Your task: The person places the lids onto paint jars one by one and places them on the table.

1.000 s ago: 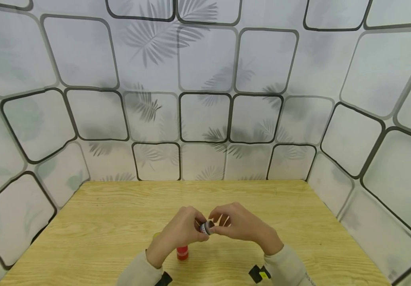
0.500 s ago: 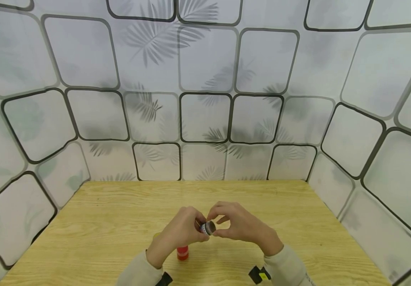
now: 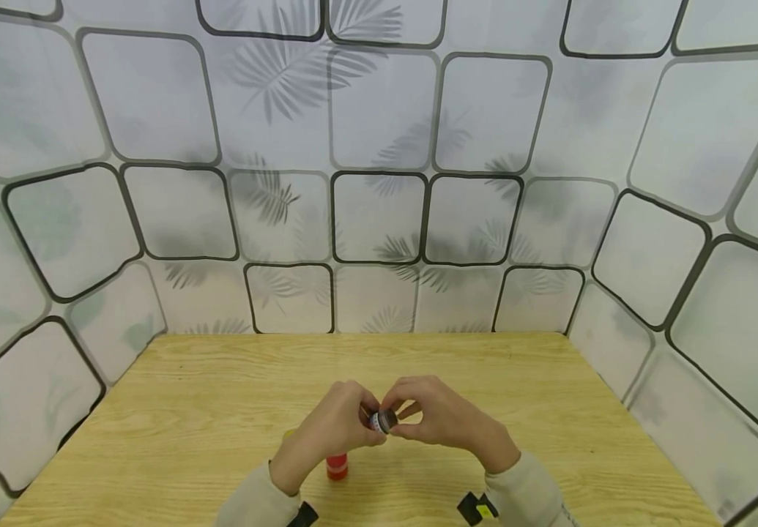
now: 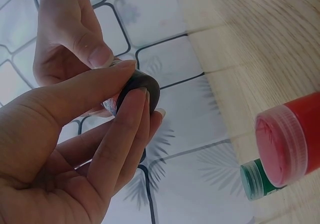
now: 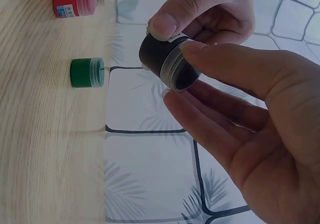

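Note:
Between the two hands a small black paint jar (image 5: 156, 53) with a clear ribbed lid (image 5: 181, 74) is held tilted above the table. My left hand (image 3: 339, 419) grips the jar's dark body, thumb on one side and fingers on the other; its fingertips lie against the dark base (image 4: 146, 91) in the left wrist view. My right hand (image 3: 441, 411) pinches the lid end between thumb and fingers. The lid sits on the jar. Part of the label is covered by the left thumb.
A red paint jar (image 3: 336, 467) stands on the wooden table (image 3: 220, 380) by the left wrist. The right wrist view shows a green jar (image 5: 86, 73) near it. Something yellow (image 3: 288, 433) is mostly hidden behind the left forearm. Patterned cloth walls (image 3: 379, 219) enclose the table.
The right fingers have shifted slightly around the lid, coming off it and closing on it again. The left hand and jar stay in nearly the same place.

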`<state>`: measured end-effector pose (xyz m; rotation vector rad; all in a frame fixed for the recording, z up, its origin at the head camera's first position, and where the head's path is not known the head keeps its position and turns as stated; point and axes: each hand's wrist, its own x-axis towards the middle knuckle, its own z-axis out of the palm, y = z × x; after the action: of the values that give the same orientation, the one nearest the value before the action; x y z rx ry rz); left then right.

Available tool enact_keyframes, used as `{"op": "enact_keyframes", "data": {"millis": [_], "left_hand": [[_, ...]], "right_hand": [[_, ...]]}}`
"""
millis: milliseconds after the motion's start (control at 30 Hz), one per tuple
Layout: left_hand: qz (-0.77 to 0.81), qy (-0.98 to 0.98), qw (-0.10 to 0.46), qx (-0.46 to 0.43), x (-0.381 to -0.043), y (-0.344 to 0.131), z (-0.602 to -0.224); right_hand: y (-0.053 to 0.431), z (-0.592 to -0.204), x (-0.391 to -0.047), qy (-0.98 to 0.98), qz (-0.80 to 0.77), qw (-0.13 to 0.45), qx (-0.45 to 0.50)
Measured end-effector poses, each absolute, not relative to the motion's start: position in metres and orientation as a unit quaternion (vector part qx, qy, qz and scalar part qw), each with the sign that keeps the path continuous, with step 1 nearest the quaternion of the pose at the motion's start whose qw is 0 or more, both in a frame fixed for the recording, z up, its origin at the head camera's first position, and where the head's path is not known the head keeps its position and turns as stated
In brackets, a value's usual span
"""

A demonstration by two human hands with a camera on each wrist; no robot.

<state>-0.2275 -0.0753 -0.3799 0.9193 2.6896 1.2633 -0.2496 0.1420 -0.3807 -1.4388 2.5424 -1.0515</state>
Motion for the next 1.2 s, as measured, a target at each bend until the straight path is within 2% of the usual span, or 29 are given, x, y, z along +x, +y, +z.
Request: {"op": "enact_keyframes", "data": {"millis": [1200], "left_hand": [[0.392,0.873,0.015,0.290,-0.2291,-0.0750,-0.3827]], "right_hand": [[0.1383,-0.3853,-0.2528,0.833,-0.335,0.013,-0.439]]}}
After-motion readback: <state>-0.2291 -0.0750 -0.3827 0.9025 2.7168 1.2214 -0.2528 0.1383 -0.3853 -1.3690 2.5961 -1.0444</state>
